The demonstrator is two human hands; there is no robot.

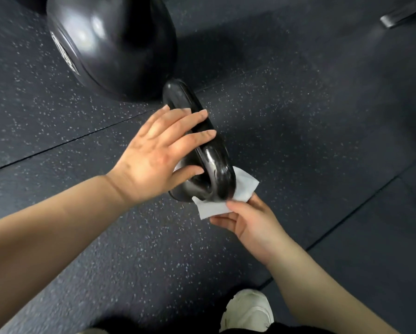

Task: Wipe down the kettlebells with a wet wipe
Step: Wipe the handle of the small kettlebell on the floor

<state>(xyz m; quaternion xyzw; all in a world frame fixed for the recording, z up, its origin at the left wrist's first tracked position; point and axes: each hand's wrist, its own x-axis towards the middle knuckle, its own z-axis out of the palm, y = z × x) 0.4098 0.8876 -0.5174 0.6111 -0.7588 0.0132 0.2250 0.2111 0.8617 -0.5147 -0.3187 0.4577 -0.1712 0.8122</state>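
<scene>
A large glossy black kettlebell (115, 44) sits at the upper left, its thick loop handle (217, 165) reaching toward me at the centre. My left hand (158, 155) rests on the handle with straight fingers laid across its top bar and the thumb at the inside of the loop. My right hand (252, 222) pinches a white wet wipe (243, 186) between thumb and fingers. The wipe is pressed against the underside of the handle's near end, and part of it is hidden behind the handle.
Dark speckled rubber floor tiles (298, 116) with seams lie all around. My white shoe (248, 312) is at the bottom edge. A dark piece of equipment (399, 18) pokes in at the top right corner.
</scene>
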